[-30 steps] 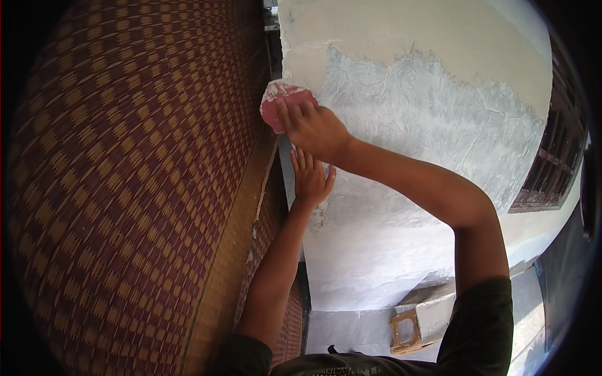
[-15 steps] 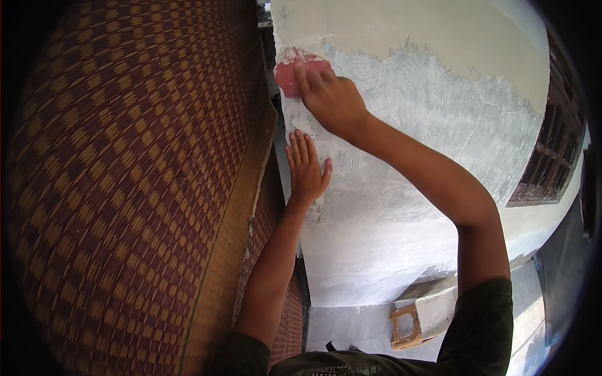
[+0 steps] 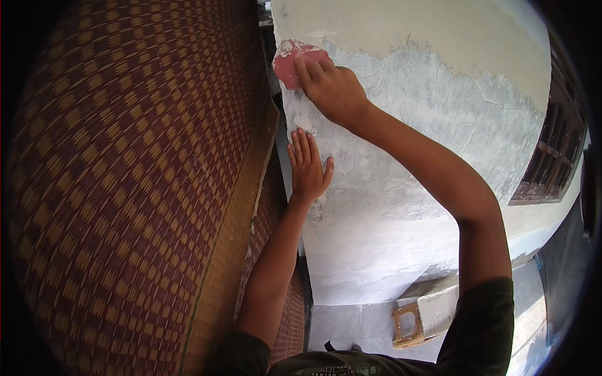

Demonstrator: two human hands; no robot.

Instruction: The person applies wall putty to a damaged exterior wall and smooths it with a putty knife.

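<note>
My right hand (image 3: 334,93) grips a flat, pinkish-red spreader (image 3: 287,67) with pale paste smeared along its upper edge. The spreader lies against the wall (image 3: 407,113) close to its left vertical edge. Lower down, my left hand (image 3: 307,168) rests palm-flat on the wall near that same edge, fingers stretched upward and thumb apart. Rough grey-white patches cover the middle of the wall, while its upper part is smooth cream. What the spreader's underside touches is hidden.
A woven brown-and-tan mat panel (image 3: 125,169) fills the left side, with a narrow gap between it and the wall. At right is a dark barred window (image 3: 549,150). A wooden stool (image 3: 407,326) stands on the tiled floor (image 3: 351,319) below.
My right hand and the spreader have moved slightly up along the wall's edge. The left hand stays in place on the wall.
</note>
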